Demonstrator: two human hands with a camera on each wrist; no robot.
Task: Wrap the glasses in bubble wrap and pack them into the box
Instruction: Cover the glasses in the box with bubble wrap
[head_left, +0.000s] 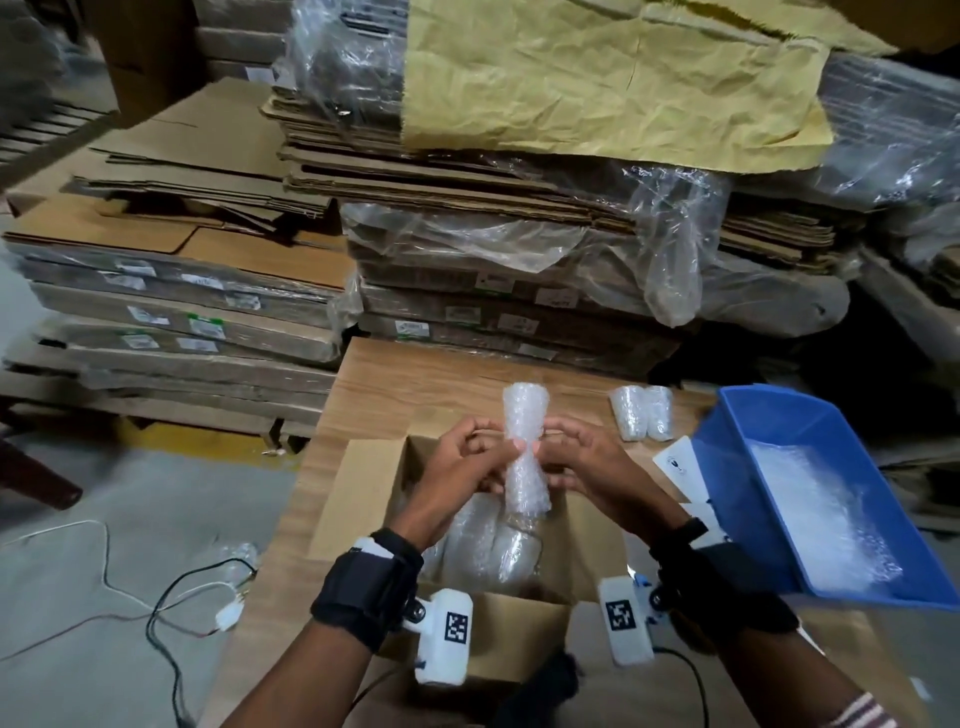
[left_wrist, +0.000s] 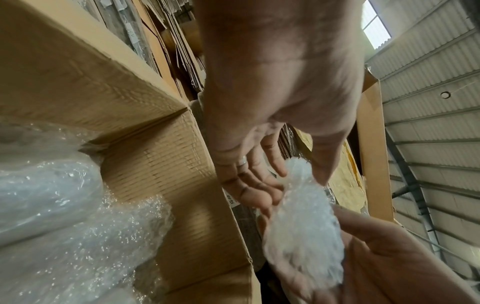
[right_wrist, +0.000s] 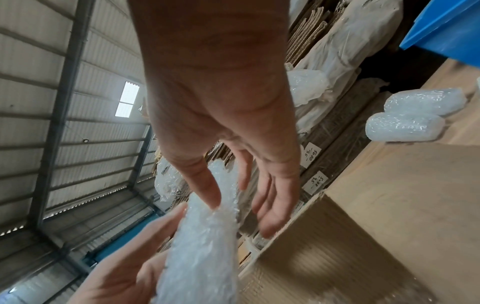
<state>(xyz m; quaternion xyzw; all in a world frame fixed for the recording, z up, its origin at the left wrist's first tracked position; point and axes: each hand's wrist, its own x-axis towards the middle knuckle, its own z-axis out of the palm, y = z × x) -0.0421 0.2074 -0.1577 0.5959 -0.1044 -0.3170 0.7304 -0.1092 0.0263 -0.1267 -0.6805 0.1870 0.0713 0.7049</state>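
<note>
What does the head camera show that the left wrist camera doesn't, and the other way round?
Only the head view shows the blue bin holding bubble wrap, the two wrapped bundles on the table, and the cables on the floor. Only the left wrist view shows the metal roof with its skylight. Both show the wrapped glass pinched by the left hand and right hand over the open box, with wrapped pieces already inside.
</note>
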